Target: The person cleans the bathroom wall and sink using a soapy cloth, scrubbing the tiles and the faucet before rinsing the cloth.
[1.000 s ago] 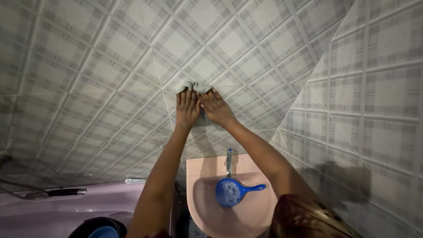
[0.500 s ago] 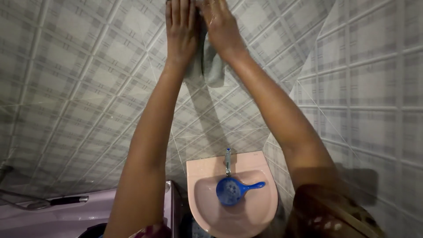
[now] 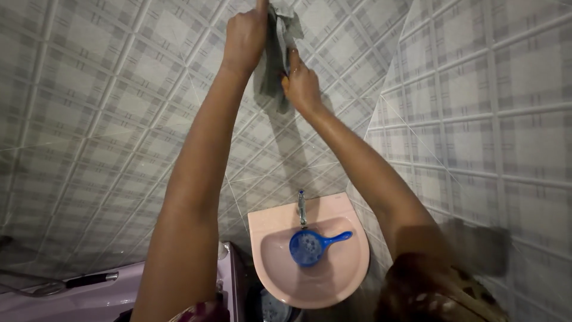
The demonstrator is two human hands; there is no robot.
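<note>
Both my arms reach up high against a grey patterned tile wall [image 3: 107,119]. My left hand [image 3: 244,39] is closed around the upper part of a grey cloth [image 3: 275,59] near the top edge of the view. My right hand [image 3: 300,83] grips the same cloth a little lower, on its right side. The cloth hangs crumpled between the two hands and lies against the tiles. Its top end is cut off by the frame.
Below stands a pink washbasin [image 3: 342,280] with a metal tap [image 3: 301,209] and a blue plastic scoop [image 3: 310,245] lying in it. A second tiled wall [image 3: 476,119] meets the first in a corner at right. A pale purple fixture [image 3: 89,298] with a dark-handled tool sits at lower left.
Both hands have climbed from the middle of the wall to its upper part. They went from flat on the cloth to bunching it, the right hand now lower than the left.
</note>
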